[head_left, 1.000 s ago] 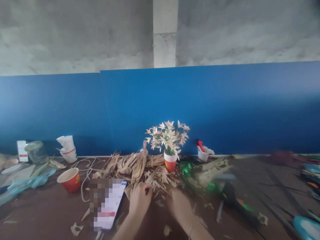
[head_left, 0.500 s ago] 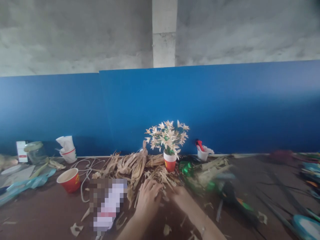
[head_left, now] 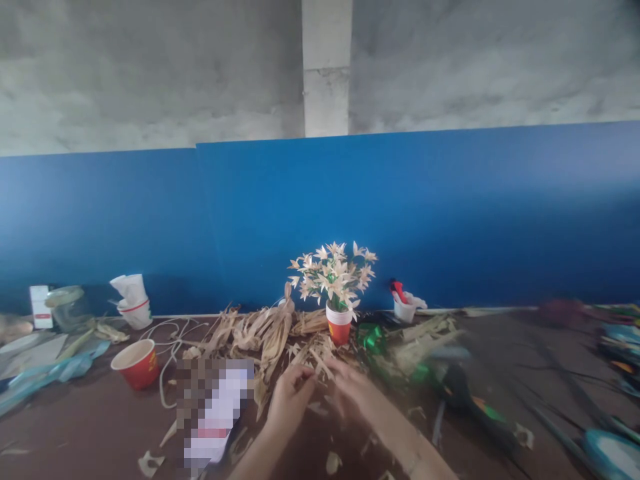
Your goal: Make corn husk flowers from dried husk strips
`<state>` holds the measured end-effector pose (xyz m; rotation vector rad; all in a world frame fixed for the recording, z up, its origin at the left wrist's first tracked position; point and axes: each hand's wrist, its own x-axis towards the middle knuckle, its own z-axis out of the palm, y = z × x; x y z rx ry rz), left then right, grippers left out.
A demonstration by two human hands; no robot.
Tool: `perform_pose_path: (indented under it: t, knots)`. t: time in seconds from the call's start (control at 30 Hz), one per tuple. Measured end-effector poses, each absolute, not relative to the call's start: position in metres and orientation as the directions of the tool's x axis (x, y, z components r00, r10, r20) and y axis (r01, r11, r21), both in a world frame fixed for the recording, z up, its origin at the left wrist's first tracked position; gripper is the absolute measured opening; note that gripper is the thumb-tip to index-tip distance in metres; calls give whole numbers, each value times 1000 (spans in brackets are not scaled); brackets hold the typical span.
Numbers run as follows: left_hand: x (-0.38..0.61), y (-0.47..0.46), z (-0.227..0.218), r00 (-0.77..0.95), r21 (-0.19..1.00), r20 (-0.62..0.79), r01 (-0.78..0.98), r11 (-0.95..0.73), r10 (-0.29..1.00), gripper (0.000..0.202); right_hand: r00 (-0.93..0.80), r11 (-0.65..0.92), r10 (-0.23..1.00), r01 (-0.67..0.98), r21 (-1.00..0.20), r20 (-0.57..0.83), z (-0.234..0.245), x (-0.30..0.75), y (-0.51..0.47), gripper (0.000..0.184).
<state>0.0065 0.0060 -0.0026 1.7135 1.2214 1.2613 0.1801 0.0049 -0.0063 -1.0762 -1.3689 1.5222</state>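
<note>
Husk strips (head_left: 300, 352), pale and dry, lie loosely heaped on the dark brown surface (head_left: 75, 427), just beyond the fingertips at twelve o'clock, taking the gap between the two hands as the middle of the dial. The left hand (head_left: 293, 390) has its fingers curled, thumb and forefinger close together at the near edge of the heap; whether they pinch a scrap I cannot tell. The right hand (head_left: 347, 385) reaches in from the other side, fingers stretched out and pointing toward eleven o'clock, their tips beside the strips. Its thumb side is blurred, so I cannot tell whether it holds anything. The hands are near each other but apart.

Between twelve and one stands a red and white cup (head_left: 339, 331), upright, bearing a bunch of pale star-shaped flowers (head_left: 335, 273). A larger bundle of dried husk (head_left: 270, 327) sprawls between ten and eleven. A phone (head_left: 225, 410), its screen pixelated, lies between eight and nine, near the left hand. Farther off, just past nine, is a red paper cup (head_left: 140, 370), with a white cable (head_left: 173, 353) beside it. Shiny green material (head_left: 373, 339) sits between one and two, and a blurred dark tool (head_left: 463, 400) at three.
</note>
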Motion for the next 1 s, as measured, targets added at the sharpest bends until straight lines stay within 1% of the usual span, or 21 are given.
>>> perform_pose_path:
  t: [0.07,0.13,0.27,0.33,0.4,0.47,0.53,0.6,0.63,0.67,0.7,0.77,0.83,0.9,1.0]
  knots:
    - [7,6,-2,117,965,214,128,-229,970,21,-360,-74,930,7,-997,-72,-6,179,3,58]
    - [8,6,0,156,984,171,28,-177,973,21,-395,-51,917,33,-998,-60,-3,177,0,53]
    - [9,7,-3,152,995,99,-31,-96,983,20,-396,78,918,127,-989,22,15,173,-7,38]
    - [11,10,-10,106,998,37,-58,-31,994,22,-382,185,919,206,-961,95,23,170,-13,36]
    - [12,14,-18,44,997,-21,-74,24,999,29,-371,312,908,293,-904,193,26,166,-17,38]
    - [12,17,-24,2,997,-67,-33,67,998,34,-357,416,892,404,-815,279,22,165,-18,45]
    - [11,19,-25,-24,996,-94,6,94,995,36,-323,450,891,542,-710,318,15,170,-13,53]
    - [10,18,-22,-40,994,-90,53,92,995,34,-240,400,914,672,-623,328,8,179,-5,59]
    - [9,17,-20,-36,993,-66,99,69,997,32,-185,360,923,719,-595,336,6,184,-1,60]
    - [9,16,-17,-23,984,-23,175,27,999,29,-135,328,927,747,-579,351,5,188,2,59]
    - [9,14,-14,1,960,31,277,-30,1000,25,-123,329,921,752,-570,370,4,191,4,59]
    - [10,11,-9,60,852,143,501,-154,988,18,-149,366,907,741,-563,394,3,193,5,58]
    - [14,7,-6,96,706,208,674,-217,973,14,-188,390,904,731,-560,384,3,190,3,57]
    - [17,5,-5,116,604,221,763,-229,968,11,-199,381,912,736,-559,359,3,186,0,57]
    - [16,3,-3,166,539,240,796,-273,957,15,-199,366,921,742,-561,336,3,183,-2,58]
